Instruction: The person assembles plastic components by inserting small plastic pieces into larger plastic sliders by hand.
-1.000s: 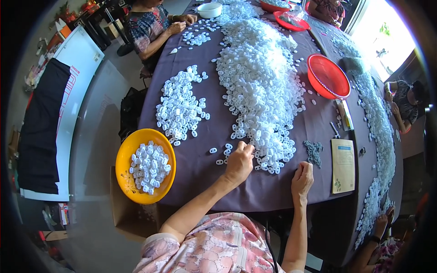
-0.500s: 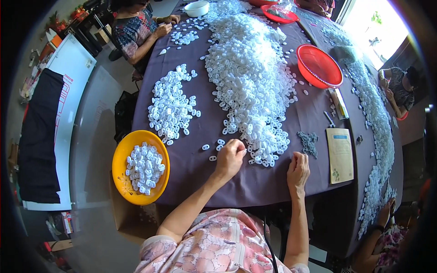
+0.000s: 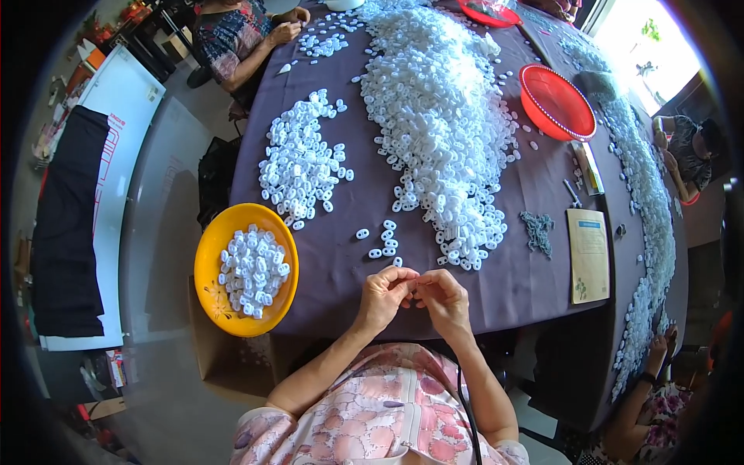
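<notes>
At the near edge of the table, my left hand [image 3: 381, 301] and my right hand [image 3: 445, 304] meet with fingertips pinched together. Whatever lies between the fingers is too small and too covered to make out. Just beyond the left hand, several loose white oval plastic pieces with two holes [image 3: 389, 242] are scattered on the cloth. The big heap of the same white pieces [image 3: 442, 147] runs from there to the far end. A smaller heap of white pieces [image 3: 302, 167] lies to the left. A tangle of grey-green strings [image 3: 538, 232] sits to the right of my hands.
A yellow bowl [image 3: 208, 267] with white pieces stands at the left, by the table edge. On the right are a red basket [image 3: 554, 105], a brown paper packet [image 3: 589, 256] and a small box [image 3: 591, 170]. Co-workers sit at the far left and along the right table.
Both hands have come together: the left moved back toward me from the big heap, the right moved left, away from beside the strings. The loose pieces by the left hand are now more exposed.
</notes>
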Tool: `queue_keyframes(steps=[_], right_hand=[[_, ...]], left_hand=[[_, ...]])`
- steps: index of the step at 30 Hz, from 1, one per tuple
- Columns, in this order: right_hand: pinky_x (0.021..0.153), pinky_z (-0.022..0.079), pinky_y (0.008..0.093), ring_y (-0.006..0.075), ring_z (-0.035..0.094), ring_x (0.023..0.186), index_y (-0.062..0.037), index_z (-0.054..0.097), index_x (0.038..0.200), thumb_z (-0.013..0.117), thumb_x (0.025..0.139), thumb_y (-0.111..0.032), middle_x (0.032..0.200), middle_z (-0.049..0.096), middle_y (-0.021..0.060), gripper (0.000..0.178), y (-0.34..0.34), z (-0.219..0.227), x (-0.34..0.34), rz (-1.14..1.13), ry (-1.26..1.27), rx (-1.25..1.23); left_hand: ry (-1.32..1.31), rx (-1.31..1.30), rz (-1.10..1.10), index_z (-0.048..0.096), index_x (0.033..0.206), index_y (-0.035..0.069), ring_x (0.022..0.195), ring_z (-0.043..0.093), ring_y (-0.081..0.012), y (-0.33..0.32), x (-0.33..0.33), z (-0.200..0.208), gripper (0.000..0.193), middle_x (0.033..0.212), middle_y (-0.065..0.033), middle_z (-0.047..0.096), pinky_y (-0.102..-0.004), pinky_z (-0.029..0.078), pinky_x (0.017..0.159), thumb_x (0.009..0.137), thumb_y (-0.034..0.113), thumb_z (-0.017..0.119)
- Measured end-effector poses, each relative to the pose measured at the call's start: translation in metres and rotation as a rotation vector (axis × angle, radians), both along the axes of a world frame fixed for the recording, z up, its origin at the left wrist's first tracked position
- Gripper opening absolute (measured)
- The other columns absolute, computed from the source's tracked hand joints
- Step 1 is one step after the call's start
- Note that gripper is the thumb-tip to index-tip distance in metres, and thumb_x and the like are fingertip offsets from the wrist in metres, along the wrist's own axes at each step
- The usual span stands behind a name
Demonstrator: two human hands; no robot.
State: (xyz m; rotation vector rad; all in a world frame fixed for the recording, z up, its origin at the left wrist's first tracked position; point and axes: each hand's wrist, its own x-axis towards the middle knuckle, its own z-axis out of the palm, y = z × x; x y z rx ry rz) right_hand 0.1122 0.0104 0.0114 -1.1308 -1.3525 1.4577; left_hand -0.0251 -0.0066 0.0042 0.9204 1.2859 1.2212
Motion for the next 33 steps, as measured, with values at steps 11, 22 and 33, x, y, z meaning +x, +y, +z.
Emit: queue_keyframes(steps=[11, 22, 33], right_hand=[[0.061, 0.052, 0.0214, 0.0091, 0.061, 0.065, 0.0025, 0.06, 0.09, 0.057, 0.086, 0.002, 0.075, 0.062, 0.0034, 0.006, -0.006, -0.009, -0.002, -0.113, 0.205, -0.187], [0.064, 0.053, 0.021, 0.0096, 0.062, 0.071, 0.0009, 0.063, 0.093, 0.055, 0.087, 0.004, 0.082, 0.061, 0.002, 0.011, -0.001, -0.009, 0.005, -0.07, 0.049, 0.07], [0.063, 0.051, 0.0196, 0.0072, 0.061, 0.069, 0.0013, 0.06, 0.093, 0.053, 0.085, 0.008, 0.082, 0.06, 0.0018, 0.013, 0.002, -0.012, 0.009, -0.017, -0.024, 0.045]], left_hand=[[-0.169, -0.097, -0.007, 0.063, 0.091, 0.002, 0.061, 0.06, -0.0068, -0.007, 0.004, -0.006, 0.009, 0.075, -0.0021, 0.064, -0.0189, 0.048, 0.05, 0.087, 0.01, 0.06], [-0.069, -0.128, -0.042, 0.063, 0.091, 0.001, 0.061, 0.058, -0.0067, -0.005, 0.005, -0.002, 0.011, 0.074, -0.0022, 0.063, -0.0202, 0.049, 0.052, 0.089, 0.01, 0.057], [0.023, -0.097, -0.026, 0.063, 0.089, -0.001, 0.062, 0.059, -0.0074, -0.005, 0.01, -0.001, 0.011, 0.075, -0.0038, 0.064, -0.0218, 0.051, 0.052, 0.089, 0.008, 0.057]])
